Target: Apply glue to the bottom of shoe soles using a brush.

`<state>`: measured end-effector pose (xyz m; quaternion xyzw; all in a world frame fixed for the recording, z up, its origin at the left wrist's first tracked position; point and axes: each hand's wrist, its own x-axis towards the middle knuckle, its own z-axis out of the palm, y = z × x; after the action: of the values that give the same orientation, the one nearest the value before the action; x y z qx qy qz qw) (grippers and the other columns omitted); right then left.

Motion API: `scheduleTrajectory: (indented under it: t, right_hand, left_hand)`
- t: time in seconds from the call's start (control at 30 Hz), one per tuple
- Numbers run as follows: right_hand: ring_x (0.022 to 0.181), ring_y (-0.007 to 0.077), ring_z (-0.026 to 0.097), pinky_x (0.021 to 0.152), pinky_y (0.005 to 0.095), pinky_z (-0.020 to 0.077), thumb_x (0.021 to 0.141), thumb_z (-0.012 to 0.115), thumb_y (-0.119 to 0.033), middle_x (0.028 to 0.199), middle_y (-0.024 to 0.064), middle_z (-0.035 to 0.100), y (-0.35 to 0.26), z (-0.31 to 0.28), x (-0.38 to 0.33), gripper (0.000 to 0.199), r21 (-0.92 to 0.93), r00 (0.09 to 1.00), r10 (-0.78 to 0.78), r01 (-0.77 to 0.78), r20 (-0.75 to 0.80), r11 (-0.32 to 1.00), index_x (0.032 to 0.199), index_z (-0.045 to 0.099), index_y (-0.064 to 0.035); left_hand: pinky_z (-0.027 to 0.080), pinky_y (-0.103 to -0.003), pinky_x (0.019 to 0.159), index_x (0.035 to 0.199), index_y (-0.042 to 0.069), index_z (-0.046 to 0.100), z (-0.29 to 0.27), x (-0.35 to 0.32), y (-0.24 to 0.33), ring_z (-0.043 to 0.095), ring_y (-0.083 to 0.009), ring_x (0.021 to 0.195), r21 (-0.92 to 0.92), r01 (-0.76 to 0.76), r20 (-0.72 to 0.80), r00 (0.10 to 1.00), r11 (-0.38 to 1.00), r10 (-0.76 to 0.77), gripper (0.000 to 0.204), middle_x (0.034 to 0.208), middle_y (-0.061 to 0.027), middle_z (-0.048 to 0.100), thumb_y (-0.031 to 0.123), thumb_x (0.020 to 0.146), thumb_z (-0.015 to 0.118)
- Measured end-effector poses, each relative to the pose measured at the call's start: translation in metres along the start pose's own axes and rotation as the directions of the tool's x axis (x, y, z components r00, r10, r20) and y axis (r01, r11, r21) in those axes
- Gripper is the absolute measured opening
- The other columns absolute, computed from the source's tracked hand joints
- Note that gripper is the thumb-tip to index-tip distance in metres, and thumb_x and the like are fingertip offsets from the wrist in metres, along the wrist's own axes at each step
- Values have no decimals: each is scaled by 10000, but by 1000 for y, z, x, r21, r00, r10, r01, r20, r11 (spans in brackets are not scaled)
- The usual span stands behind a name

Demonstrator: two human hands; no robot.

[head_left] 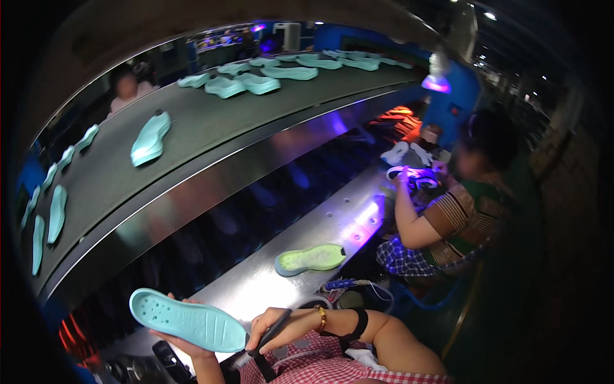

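My left hand [190, 347] grips a turquoise shoe sole [185, 320] from beneath, its tread-like hollow side with small holes and cross ribs facing up. Most of those fingers are hidden under the sole. My right hand [281, 328] is closed around a dark-handled brush [276, 331], whose pale end points down beside the sole's heel. Whether the brush touches the sole I cannot tell. On the metal bench beyond my hands lies a yellow-green sole [311, 258] with a bluish edge.
Above the bench runs a dark conveyor belt [211, 128] carrying several turquoise soles [151, 139]. At the right a co-worker [473, 198] sits handling a shoe part under purple light. A lamp [437, 80] hangs there. A cable bundle [348, 285] lies near my right forearm.
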<state>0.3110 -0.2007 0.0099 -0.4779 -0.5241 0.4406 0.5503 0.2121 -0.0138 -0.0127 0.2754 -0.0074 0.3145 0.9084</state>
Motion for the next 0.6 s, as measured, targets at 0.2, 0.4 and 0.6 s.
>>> scheduleTrajectory:
  t: [0.2,0.4,0.6]
  right_hand:
    - [851,108,570,777,227,444,762,617,-36,928,77,628,27,-1,6,212,109,967,80,-55,-241,993,971,608,-3]
    - [827,100,571,747,217,440,762,640,-73,898,68,633,27,5,7,202,305,962,45,40,-269,951,947,610,4]
    - [821,90,556,738,222,447,785,628,-88,896,45,622,45,9,1,201,370,912,168,-19,-375,929,965,607,0]
  left_hand:
    - [418,-349,837,1278,93,358,-10,4,-7,542,-201,864,108,-52,-77,995,993,60,748,941,-81,564,669,810,269]
    - [435,-328,799,1243,99,389,19,-20,-21,543,-196,861,191,-241,-22,968,951,250,725,927,-81,561,668,809,274]
    - [423,-381,845,1284,67,342,-22,-10,-14,543,-242,886,159,38,-48,998,987,-31,755,980,-104,560,655,815,286]
